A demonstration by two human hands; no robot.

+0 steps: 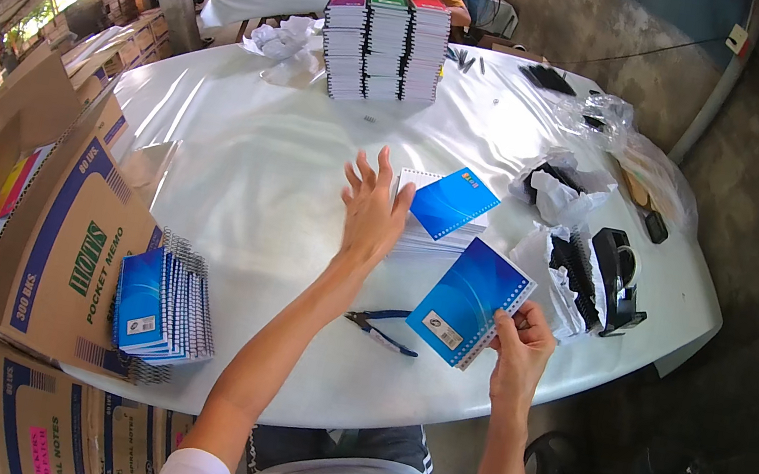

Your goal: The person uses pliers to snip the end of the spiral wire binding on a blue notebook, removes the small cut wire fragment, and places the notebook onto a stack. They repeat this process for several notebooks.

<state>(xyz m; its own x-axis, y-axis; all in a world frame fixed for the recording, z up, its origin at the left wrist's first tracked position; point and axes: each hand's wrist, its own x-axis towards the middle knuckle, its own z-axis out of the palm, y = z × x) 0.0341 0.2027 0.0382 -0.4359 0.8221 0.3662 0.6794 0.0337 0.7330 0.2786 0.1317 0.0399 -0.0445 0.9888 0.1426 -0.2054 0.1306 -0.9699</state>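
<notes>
Fingers (538, 320), R hand (522, 352), pinch blue bklet (470, 299), long axis slanting away-R.

I see the left hand (371, 215) stretched forward, splayed wide, while the right hand (523, 348) pinches, held closer in.

Cartons (83, 251) and notebook stacks (383, 55) mark a workshop.

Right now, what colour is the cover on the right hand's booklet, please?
The cover is blue with paler curves, best seen in the head view.
</notes>
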